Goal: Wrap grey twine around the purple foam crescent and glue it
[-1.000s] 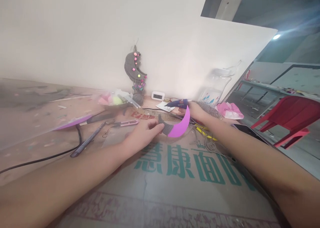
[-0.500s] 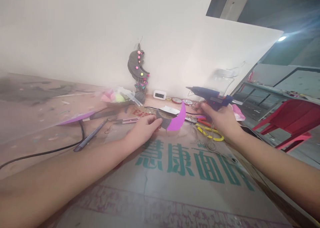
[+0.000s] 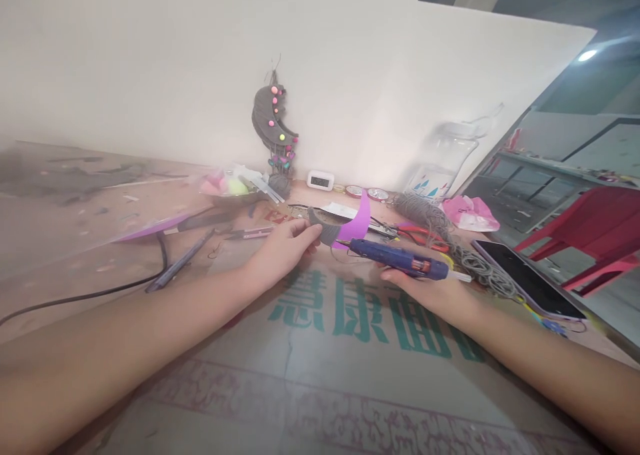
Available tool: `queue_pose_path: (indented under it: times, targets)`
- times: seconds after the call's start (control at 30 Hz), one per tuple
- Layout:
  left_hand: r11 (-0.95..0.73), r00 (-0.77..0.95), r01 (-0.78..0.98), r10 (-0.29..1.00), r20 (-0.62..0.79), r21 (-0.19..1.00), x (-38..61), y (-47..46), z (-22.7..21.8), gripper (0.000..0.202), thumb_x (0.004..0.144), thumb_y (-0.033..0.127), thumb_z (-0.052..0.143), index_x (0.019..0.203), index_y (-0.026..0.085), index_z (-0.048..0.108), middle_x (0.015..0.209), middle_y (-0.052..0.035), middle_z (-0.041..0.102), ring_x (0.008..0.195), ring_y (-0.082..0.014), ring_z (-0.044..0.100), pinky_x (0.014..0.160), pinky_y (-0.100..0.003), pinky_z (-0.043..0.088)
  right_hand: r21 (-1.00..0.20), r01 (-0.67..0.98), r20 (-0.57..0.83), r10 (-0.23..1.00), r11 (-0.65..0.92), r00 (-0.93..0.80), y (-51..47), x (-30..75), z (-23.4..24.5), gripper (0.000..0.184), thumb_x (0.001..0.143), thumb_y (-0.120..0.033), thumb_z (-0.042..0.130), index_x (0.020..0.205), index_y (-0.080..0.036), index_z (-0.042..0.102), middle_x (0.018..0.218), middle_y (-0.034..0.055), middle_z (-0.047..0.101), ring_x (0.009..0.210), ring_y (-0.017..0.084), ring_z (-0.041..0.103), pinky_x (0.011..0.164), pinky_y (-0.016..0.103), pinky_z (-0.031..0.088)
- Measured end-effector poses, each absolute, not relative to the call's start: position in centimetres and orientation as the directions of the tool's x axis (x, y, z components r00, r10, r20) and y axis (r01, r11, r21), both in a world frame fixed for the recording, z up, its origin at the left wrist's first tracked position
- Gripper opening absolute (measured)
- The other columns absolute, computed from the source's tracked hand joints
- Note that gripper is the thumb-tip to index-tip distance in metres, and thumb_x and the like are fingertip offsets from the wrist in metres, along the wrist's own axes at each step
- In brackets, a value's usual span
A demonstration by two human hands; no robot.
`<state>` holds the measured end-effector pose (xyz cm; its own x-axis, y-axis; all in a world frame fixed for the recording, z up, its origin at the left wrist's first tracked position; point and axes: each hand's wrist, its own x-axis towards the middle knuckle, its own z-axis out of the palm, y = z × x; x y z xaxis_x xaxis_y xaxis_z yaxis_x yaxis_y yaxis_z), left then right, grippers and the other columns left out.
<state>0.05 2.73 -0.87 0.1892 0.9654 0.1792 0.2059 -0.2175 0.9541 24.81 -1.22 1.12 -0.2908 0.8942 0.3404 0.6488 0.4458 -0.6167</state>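
Note:
Between the thumb and fingers of my left hand (image 3: pixel 289 247) is a purple crescent (image 3: pixel 356 226), its left part wrapped in grey yarn (image 3: pixel 329 234). My right hand (image 3: pixel 425 292) is closed around a blue glue gun (image 3: pixel 395 258) with a clear stick poking out of its back end. The gun's nozzle points left and sits at the crescent's lower edge, close to where the grey wrapping meets the bare purple; whether it touches I cannot tell. Propped against the white wall is a grey crescent ornament (image 3: pixel 267 117) with coloured beads and hanging pieces.
A white digital clock (image 3: pixel 321 180) and tape rolls stand along the wall. On the right are red-handled pliers (image 3: pixel 425 238), grey yarn (image 3: pixel 483 268), a phone (image 3: pixel 530 278) and a pink bag (image 3: pixel 470 213). A dark pen-like tool (image 3: pixel 181 262) and a black cable (image 3: pixel 85 304) lie left.
My right hand has brought the glue gun down and left, from above the table to the crescent's lower edge. My left hand keeps its hold with little movement.

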Motion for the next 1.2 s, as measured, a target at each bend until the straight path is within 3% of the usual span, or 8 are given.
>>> queue_pose_path:
  times: [0.17,0.33,0.53,0.73,1.2]
  targets:
    - [-0.218,0.198,0.193,0.964,0.18,0.957,0.02,2.84,-1.09,0.034,0.084,0.048,0.05,0.069,0.018,0.051,0.066,0.0017,0.054,0.058,-0.0106,0.05,0.056,-0.023,0.038,-0.612,0.664,0.339,0.901,0.43,-0.27,-1.48,24.22,1.47,0.021,0.073,-0.043,0.067,0.078,-0.023,0.059,0.074,0.0027,0.065,0.072,0.021,0.062,0.066,0.033,0.051]
    - [-0.243,0.208,0.195,0.957,0.202,0.95,-0.06,2.85,-1.18,0.034,0.085,0.047,0.049,0.069,0.018,0.051,0.066,0.0018,0.052,0.058,-0.0104,0.049,0.055,-0.023,0.037,-0.593,0.65,0.388,0.876,0.476,-0.288,-1.4,24.31,1.33,0.022,0.075,-0.041,0.068,0.086,-0.023,0.061,0.083,0.0034,0.067,0.078,0.022,0.063,0.072,0.033,0.05]
    - [-0.266,0.212,0.213,0.952,0.222,0.94,-0.05,2.92,-1.22,0.034,0.085,0.046,0.047,0.068,0.018,0.051,0.066,0.0015,0.052,0.059,-0.0108,0.049,0.055,-0.024,0.037,-0.592,0.665,0.343,0.889,0.455,-0.303,-1.36,24.62,1.17,0.022,0.078,-0.044,0.063,0.077,-0.023,0.055,0.071,0.0012,0.06,0.066,0.018,0.057,0.061,0.03,0.046]
    - [-0.266,0.215,0.191,0.951,0.224,0.945,-0.05,2.91,-1.29,0.034,0.085,0.047,0.048,0.068,0.017,0.052,0.065,0.0012,0.053,0.059,-0.0109,0.05,0.056,-0.024,0.038,-0.599,0.635,0.354,0.873,0.487,-0.335,-1.61,24.39,1.38,0.019,0.078,-0.042,0.063,0.083,-0.023,0.058,0.077,0.0024,0.064,0.073,0.02,0.06,0.067,0.031,0.048]
    - [-0.246,0.195,0.164,0.957,0.213,0.955,-0.02,2.91,-1.34,0.036,0.084,0.05,0.049,0.069,0.017,0.052,0.066,0.0012,0.054,0.058,-0.0107,0.05,0.055,-0.024,0.037,-0.63,0.662,0.326,0.912,0.406,-0.249,-1.4,24.1,1.03,0.024,0.074,-0.042,0.064,0.07,-0.024,0.05,0.061,-0.0008,0.055,0.059,0.017,0.054,0.054,0.029,0.045]
